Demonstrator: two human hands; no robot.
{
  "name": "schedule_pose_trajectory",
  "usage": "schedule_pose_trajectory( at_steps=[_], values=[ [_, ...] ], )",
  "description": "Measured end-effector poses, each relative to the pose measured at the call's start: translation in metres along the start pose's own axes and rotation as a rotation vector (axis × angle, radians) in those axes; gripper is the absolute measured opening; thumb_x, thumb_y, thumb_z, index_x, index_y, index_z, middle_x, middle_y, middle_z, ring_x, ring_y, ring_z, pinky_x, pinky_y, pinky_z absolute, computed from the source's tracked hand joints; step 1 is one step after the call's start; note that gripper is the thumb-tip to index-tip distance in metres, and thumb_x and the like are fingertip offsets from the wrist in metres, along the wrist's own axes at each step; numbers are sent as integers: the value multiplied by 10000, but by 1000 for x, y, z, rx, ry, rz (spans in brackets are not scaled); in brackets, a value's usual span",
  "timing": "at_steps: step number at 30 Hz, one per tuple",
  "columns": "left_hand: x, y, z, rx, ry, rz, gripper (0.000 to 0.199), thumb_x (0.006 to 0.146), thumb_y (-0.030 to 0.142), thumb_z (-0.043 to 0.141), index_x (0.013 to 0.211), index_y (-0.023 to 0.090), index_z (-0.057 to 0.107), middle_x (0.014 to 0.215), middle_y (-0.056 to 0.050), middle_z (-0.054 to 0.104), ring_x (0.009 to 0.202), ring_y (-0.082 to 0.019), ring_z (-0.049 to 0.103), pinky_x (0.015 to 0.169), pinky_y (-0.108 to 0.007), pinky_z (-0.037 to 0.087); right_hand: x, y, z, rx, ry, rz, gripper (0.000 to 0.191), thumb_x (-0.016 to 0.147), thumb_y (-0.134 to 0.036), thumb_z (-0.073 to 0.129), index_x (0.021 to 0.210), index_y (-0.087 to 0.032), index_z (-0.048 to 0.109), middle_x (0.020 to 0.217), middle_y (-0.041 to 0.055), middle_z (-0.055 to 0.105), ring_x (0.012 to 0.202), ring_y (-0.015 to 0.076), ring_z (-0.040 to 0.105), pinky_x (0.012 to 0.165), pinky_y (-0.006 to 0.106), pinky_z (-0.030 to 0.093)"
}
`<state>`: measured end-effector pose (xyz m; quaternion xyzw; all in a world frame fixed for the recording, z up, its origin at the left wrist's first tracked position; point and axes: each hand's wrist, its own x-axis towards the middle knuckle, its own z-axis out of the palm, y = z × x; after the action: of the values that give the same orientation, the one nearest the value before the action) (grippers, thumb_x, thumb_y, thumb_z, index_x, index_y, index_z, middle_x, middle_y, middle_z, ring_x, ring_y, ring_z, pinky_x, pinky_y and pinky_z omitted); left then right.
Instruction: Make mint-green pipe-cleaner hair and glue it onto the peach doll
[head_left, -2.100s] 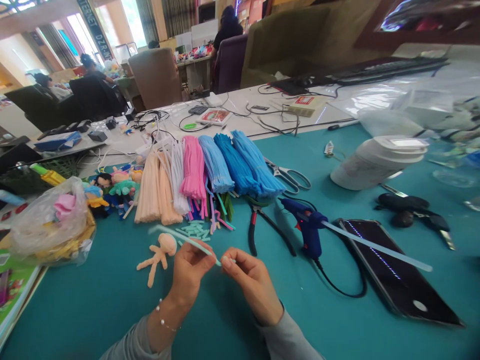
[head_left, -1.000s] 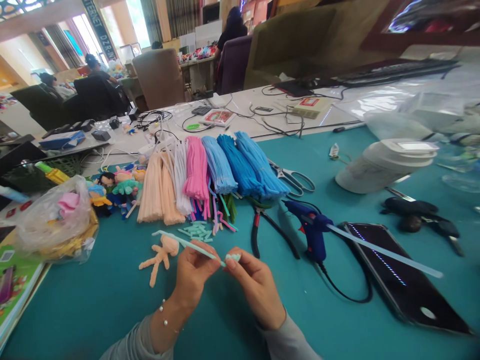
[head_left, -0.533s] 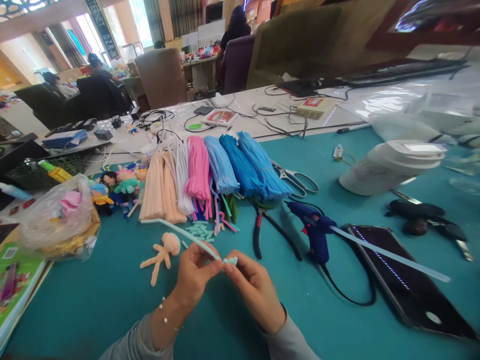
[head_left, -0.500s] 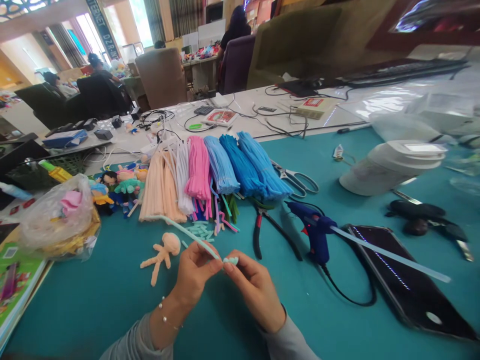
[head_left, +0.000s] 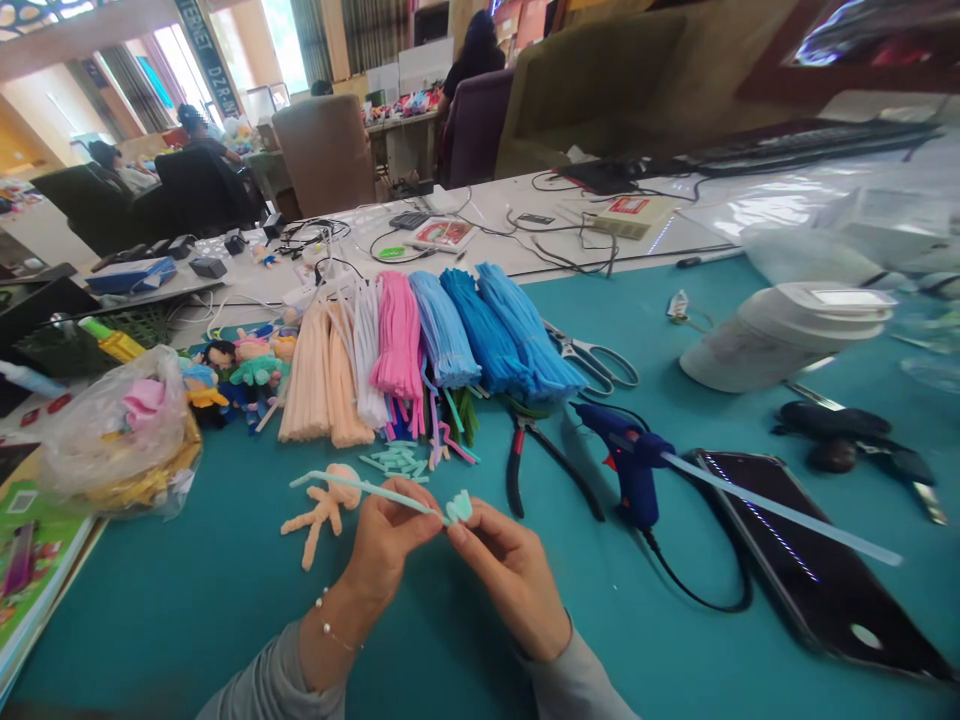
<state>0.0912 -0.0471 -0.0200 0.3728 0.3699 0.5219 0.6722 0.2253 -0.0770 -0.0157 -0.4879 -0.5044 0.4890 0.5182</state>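
Observation:
A mint-green pipe cleaner [head_left: 397,495] runs between my two hands, its long straight end pointing left over a small peach doll figure [head_left: 324,512]. My left hand [head_left: 388,545] pinches it between thumb and fingers. At the other end the pipe cleaner is bent into small folded loops, and my right hand [head_left: 506,565] grips these between thumb and forefinger. Several short cut mint pieces [head_left: 395,461] lie on the teal mat [head_left: 225,600] just beyond my hands.
Bundles of peach [head_left: 304,375], pink [head_left: 397,335] and blue pipe cleaners [head_left: 517,330] lie behind. Pliers [head_left: 516,470], scissors [head_left: 596,362], a glue gun [head_left: 630,460], a phone [head_left: 817,560] and a white lidded cup [head_left: 772,340] are to the right. A plastic bag [head_left: 112,430] and small dolls [head_left: 255,370] sit left.
The folded end has turned more upright, so its loops show above my right fingertips. The long free end has swung down and left, now crossing over the doll figure.

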Motion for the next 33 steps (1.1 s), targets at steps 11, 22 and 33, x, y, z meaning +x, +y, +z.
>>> schedule_pose_trajectory(
  at_steps=[11, 22, 33],
  values=[
    [-2, 1, 2, 12, -24, 35, 270, 595, 305, 843, 626, 169, 612, 646, 3, 633, 624, -144, 581, 611, -281, 486, 1, -7, 1, 18, 4, 0, 484, 823, -614, 547, 590, -193, 499, 590, -17, 456, 571, 130, 400, 536, 256, 348],
    [1, 4, 4, 1, -64, 14, 283, 550, 353, 869, 621, 171, 665, 797, -37, 677, 724, -181, 614, 674, -318, 516, -2, -10, 2, 7, -51, -40, 473, 842, -590, 537, 580, -204, 457, 589, -25, 435, 564, 132, 388, 547, 262, 347],
    [0, 2, -1, 9, -105, 2, 247, 602, 330, 847, 644, 166, 667, 605, -3, 635, 588, -142, 562, 570, -269, 448, -4, -10, 0, 164, 68, 40, 407, 807, -579, 591, 667, -197, 578, 618, -8, 496, 587, 142, 428, 578, 267, 383]
  ],
)
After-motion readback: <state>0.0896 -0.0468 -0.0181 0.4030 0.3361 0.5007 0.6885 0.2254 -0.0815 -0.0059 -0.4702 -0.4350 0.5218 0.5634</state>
